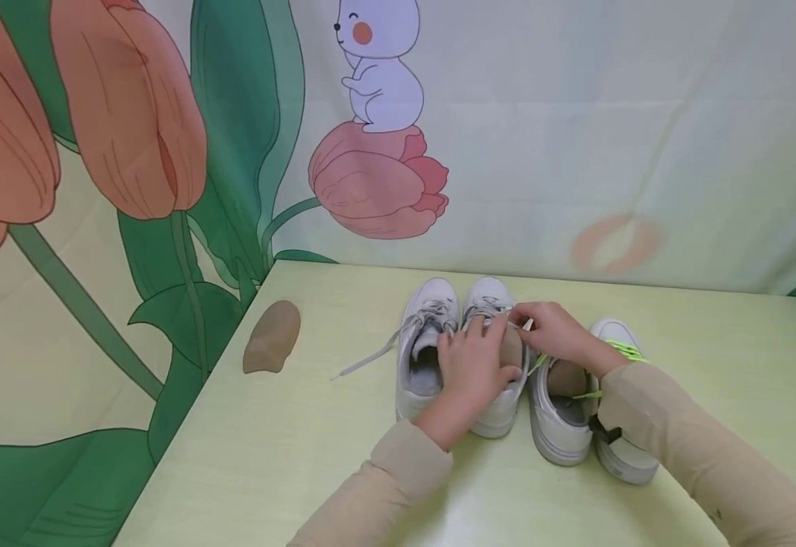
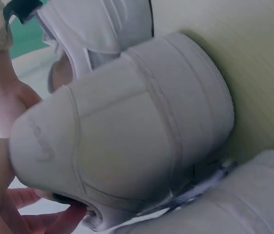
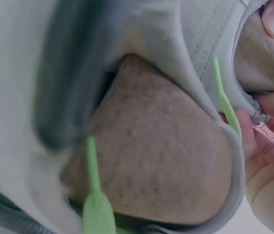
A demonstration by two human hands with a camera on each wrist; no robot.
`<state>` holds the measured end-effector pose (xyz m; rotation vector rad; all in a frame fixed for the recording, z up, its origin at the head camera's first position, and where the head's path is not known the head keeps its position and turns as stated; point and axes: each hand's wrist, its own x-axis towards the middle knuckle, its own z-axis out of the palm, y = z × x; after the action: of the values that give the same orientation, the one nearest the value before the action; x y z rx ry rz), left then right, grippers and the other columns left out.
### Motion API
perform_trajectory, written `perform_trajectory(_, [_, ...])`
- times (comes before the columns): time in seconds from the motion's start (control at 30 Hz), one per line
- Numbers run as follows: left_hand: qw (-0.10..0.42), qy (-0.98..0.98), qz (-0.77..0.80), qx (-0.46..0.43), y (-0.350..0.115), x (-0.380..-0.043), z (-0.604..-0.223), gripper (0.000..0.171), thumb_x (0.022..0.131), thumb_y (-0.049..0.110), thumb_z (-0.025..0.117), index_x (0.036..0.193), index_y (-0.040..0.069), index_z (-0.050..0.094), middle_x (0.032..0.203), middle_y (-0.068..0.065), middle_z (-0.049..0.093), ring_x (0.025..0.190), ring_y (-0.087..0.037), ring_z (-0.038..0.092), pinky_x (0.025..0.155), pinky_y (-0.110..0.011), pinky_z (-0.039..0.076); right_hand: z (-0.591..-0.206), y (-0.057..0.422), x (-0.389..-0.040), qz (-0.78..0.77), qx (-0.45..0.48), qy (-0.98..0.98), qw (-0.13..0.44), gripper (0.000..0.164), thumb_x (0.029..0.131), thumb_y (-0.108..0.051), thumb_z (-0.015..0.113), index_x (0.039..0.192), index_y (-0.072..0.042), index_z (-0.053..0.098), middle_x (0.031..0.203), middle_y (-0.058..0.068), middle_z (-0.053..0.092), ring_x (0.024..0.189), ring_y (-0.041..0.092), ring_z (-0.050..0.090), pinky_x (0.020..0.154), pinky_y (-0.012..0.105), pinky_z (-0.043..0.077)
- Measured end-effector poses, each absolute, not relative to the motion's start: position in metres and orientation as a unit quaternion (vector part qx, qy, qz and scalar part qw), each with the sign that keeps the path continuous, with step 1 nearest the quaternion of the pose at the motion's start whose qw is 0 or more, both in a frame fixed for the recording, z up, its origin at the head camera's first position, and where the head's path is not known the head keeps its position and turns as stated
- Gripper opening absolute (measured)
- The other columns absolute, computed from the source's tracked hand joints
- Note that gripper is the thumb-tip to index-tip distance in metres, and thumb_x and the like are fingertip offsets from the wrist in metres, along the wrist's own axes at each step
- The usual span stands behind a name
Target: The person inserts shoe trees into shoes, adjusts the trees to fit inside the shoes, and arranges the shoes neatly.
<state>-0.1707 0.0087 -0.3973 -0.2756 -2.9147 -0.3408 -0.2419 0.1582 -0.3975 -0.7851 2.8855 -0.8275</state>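
Observation:
Two white shoes with grey laces stand side by side, the left shoe [image 1: 413, 372] with its opening bare, the right one [image 1: 497, 422] with a brown molded shoe insert [image 1: 511, 348] inside. My left hand [image 1: 469, 361] reaches over that right shoe and grips the insert, thumb on its surface and fingers down at the collar [image 2: 90, 214]. On the far side, my right hand [image 1: 551, 328] pinches the same shoe's collar edge between thumb and fingers; the right wrist view shows this pinch close up.
A second white pair with bright green laces [image 1: 627, 350] stands to the right, under my right forearm; its left shoe [image 1: 562, 437] holds another brown insert [image 1: 567, 377]. A loose brown insert [image 1: 272, 338] lies on the table's left side. A printed cloth [image 1: 541, 152] hangs behind.

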Motion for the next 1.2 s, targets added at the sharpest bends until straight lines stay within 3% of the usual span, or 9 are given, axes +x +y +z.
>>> perform_trajectory(0.27, [0.138, -0.981, -0.109, -0.078, 0.012, -0.164, -0.400, 0.068, 0.070, 0.055, 0.064, 0.126, 0.028, 0.038, 0.124, 0.002, 0.046, 0.101, -0.019, 0.054, 0.089, -0.040, 0.034, -0.393, 0.159, -0.247, -0.282, -0.241, 0.926, 0.072, 0.009, 0.081, -0.005, 0.055, 0.089, -0.007, 0.059, 0.088, 0.010, 0.058, 0.065, 0.016, 0.049, 0.057, 0.026, 0.041])
perform_trajectory(0.43, [0.159, -0.971, -0.173, -0.053, 0.011, -0.169, -0.409, 0.074, 0.063, 0.056, 0.068, 0.123, 0.023, 0.041, 0.120, 0.004, 0.049, 0.097, -0.019, 0.055, 0.084, -0.038, 0.035, -0.391, 0.160, -0.247, -0.280, -0.253, 0.923, 0.073, 0.008, 0.079, -0.003, 0.056, 0.086, -0.007, 0.057, 0.087, 0.009, 0.057, 0.068, 0.019, 0.048, 0.057, 0.026, 0.040])
perform_trajectory(0.57, [0.166, -0.960, -0.215, -0.070, 0.009, -0.172, -0.412, 0.074, 0.062, 0.052, 0.071, 0.125, 0.026, 0.042, 0.119, 0.001, 0.049, 0.098, -0.019, 0.055, 0.083, -0.038, 0.035, -0.392, 0.161, -0.247, -0.282, -0.263, 0.920, 0.072, 0.010, 0.079, -0.003, 0.055, 0.088, -0.007, 0.057, 0.087, 0.009, 0.058, 0.068, 0.018, 0.049, 0.056, 0.026, 0.040])
perform_trajectory(0.8, [0.136, -0.971, -0.159, -0.117, 0.009, -0.176, -0.405, 0.066, 0.067, 0.052, 0.066, 0.127, 0.038, 0.042, 0.123, 0.001, 0.048, 0.104, -0.018, 0.053, 0.084, -0.038, 0.036, -0.395, 0.164, -0.246, -0.283, -0.283, 0.915, 0.050, 0.019, 0.079, -0.002, 0.055, 0.097, -0.004, 0.059, 0.092, 0.010, 0.061, 0.070, 0.017, 0.054, 0.061, 0.026, 0.044])
perform_trajectory(1.2, [0.115, -0.984, -0.102, -0.089, 0.015, -0.179, -0.400, 0.063, 0.067, 0.054, 0.066, 0.123, 0.039, 0.042, 0.122, 0.004, 0.049, 0.105, -0.016, 0.053, 0.087, -0.041, 0.032, -0.398, 0.162, -0.243, -0.278, -0.273, 0.921, 0.008, 0.018, 0.077, -0.002, 0.056, 0.094, -0.003, 0.064, 0.081, 0.007, 0.062, 0.063, 0.012, 0.049, 0.059, 0.026, 0.041])
